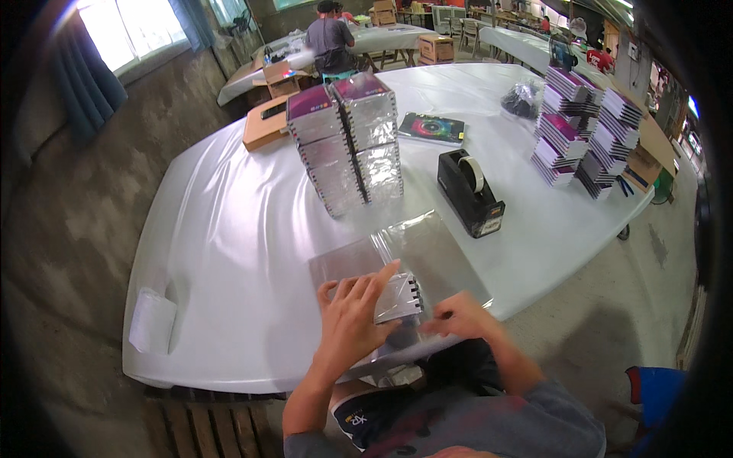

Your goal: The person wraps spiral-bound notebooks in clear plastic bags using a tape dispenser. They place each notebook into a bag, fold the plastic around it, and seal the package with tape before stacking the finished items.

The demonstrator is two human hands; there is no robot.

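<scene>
A clear plastic film sheet lies spread on the table in front of me. On it rests a small white booklet stack with black marks along its right edge. My left hand is open over the stack's left side, fingers spread, with the thumb by the near edge and the index finger by the far edge. My right hand is closed just right of the stack, its fingertips pinching the near part of the film. What lies under my left palm is hidden.
Beyond the film stand a film-wrapped booklet pile and a black tape dispenser. A dark colourful booklet lies farther back. More booklet piles rise at right. A folded white piece sits near the left edge. A person sits beyond the table.
</scene>
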